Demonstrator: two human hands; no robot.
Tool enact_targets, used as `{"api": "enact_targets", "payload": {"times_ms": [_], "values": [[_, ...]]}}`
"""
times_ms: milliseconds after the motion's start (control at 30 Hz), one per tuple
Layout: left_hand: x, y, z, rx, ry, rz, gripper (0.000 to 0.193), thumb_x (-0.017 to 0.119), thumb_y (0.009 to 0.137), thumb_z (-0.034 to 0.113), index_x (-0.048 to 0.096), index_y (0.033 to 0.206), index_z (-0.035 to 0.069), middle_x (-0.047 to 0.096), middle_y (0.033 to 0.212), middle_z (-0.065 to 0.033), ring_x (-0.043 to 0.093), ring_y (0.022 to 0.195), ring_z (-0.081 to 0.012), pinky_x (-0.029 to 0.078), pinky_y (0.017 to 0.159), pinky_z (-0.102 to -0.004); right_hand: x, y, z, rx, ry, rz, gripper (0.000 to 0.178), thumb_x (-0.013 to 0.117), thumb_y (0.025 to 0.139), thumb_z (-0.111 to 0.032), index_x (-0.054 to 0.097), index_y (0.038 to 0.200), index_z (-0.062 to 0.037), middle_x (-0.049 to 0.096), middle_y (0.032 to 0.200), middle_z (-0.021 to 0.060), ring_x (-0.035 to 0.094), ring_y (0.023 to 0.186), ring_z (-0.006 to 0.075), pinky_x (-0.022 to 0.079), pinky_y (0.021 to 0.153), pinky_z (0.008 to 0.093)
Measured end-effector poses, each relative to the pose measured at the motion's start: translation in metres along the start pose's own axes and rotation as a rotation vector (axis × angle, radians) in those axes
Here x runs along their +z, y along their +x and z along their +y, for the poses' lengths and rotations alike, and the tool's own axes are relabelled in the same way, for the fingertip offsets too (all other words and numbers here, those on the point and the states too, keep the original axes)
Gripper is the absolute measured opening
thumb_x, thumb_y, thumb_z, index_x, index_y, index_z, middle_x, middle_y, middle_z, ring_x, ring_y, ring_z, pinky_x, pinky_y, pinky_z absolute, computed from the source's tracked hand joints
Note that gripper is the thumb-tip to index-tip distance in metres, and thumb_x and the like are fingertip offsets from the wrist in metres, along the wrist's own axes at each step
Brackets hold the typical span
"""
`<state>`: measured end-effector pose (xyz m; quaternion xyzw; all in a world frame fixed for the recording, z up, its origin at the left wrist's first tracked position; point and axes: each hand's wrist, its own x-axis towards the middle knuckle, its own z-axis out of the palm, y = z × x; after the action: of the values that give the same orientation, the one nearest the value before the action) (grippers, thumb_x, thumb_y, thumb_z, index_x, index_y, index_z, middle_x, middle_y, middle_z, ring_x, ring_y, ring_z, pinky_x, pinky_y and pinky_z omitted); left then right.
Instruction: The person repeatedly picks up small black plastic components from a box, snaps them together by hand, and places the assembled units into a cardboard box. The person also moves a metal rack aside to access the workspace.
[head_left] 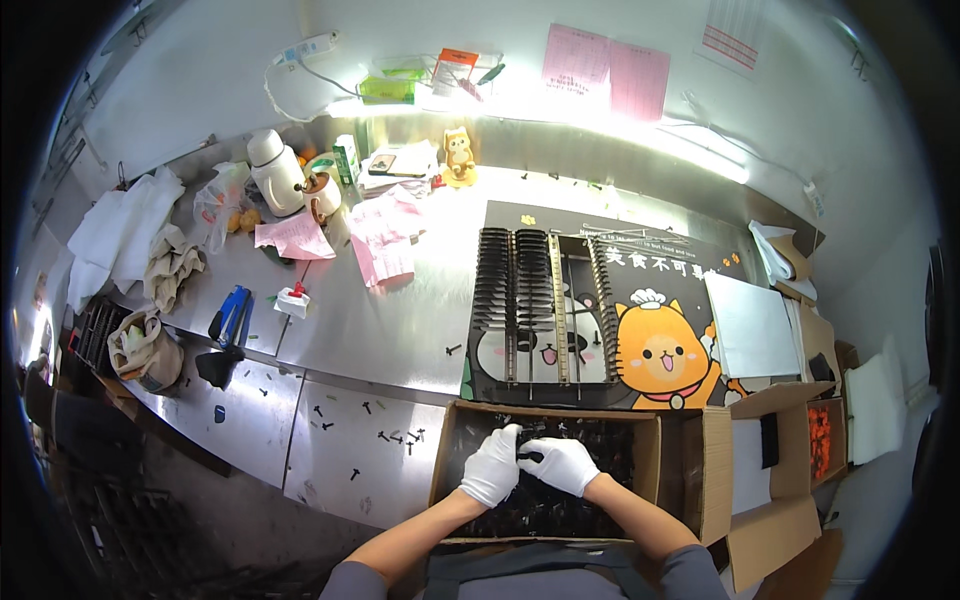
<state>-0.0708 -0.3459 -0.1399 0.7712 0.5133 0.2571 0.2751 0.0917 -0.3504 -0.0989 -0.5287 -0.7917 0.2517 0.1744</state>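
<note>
My left hand [492, 468] and my right hand [562, 466], both in white gloves, meet over an open cardboard box [647, 450]. Small black parts [600, 500] fill the box in a loose heap. Between my fingertips is a small black part [528, 456], pinched from both sides; its exact shape is mostly hidden by the gloves. Just beyond the box, on a black mat with cartoon animals [660, 350], lies a metal rack [562, 320]. Rows of black pieces [495, 280] are stacked along its left columns, and fewer line its right side.
An open carton [770, 520] and a bin of orange parts [820, 440] stand at the right. Small black parts [390, 437] lie scattered on the steel table [370, 345]. Farther left are blue-handled pliers [232, 313], pink papers [382, 240] and a white thermos [273, 170].
</note>
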Motion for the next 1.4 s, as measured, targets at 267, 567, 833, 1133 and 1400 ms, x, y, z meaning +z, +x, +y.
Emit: {"api": "enact_targets", "payload": {"times_ms": [267,567,833,1133,1400], "values": [[-0.014,0.007,-0.022,-0.092,-0.215,-0.182,0.033,0.074,0.076,0.019,0.057,0.100,0.004,0.058,0.097,-0.0130,0.059,0.082,-0.0319,0.051,0.076,-0.0429,-0.024,-0.021,-0.007,0.665,0.885,-0.607,0.029,0.059,0.090,-0.032,0.067,0.098,-0.0054,0.065,0.078,0.0039,0.061,0.065,0.0093,0.048,0.050,0.0244],[-0.138,0.178,-0.014,0.237,-0.473,0.191,0.009,0.062,0.089,0.007,0.064,0.094,0.000,0.064,0.092,-0.0045,0.059,0.081,-0.0125,0.048,0.077,-0.0250,-0.136,0.138,0.014,-0.177,-0.016,0.360,0.013,0.066,0.084,-0.021,0.066,0.089,-0.0086,0.068,0.087,0.0102,0.066,0.080,0.0288,0.054,0.073,0.0352],[-0.158,0.240,-0.004,0.271,0.307,-0.387,0.022,0.053,0.080,0.009,0.069,0.095,0.014,0.069,0.092,-0.0103,0.065,0.088,-0.0286,0.052,0.080,-0.0380,-0.160,0.220,0.029,0.130,-0.425,-0.285,0.042,0.056,0.088,-0.049,0.072,0.102,-0.0130,0.070,0.089,0.0169,0.068,0.084,0.0322,0.053,0.081,0.0392],[-0.136,0.266,-0.031,0.061,0.015,-0.921,0.068,0.069,0.082,0.049,0.050,0.130,0.003,0.062,0.114,-0.0157,0.061,0.099,-0.0235,0.053,0.076,-0.0336,-0.148,0.211,0.024,0.175,-0.116,-0.600,0.078,0.071,0.075,-0.045,0.047,0.135,-0.0014,0.063,0.117,0.0244,0.061,0.109,0.0346,0.048,0.094,0.0368],[-0.108,0.241,-0.038,0.101,0.089,-0.447,0.047,0.068,0.076,0.025,0.055,0.115,0.003,0.067,0.094,-0.0217,0.066,0.091,-0.0370,0.052,0.081,-0.0403,-0.108,0.195,0.032,0.100,-0.306,-0.137,0.029,0.064,0.078,-0.028,0.061,0.090,-0.0024,0.068,0.082,0.0186,0.068,0.077,0.0329,0.055,0.071,0.0399]]}}
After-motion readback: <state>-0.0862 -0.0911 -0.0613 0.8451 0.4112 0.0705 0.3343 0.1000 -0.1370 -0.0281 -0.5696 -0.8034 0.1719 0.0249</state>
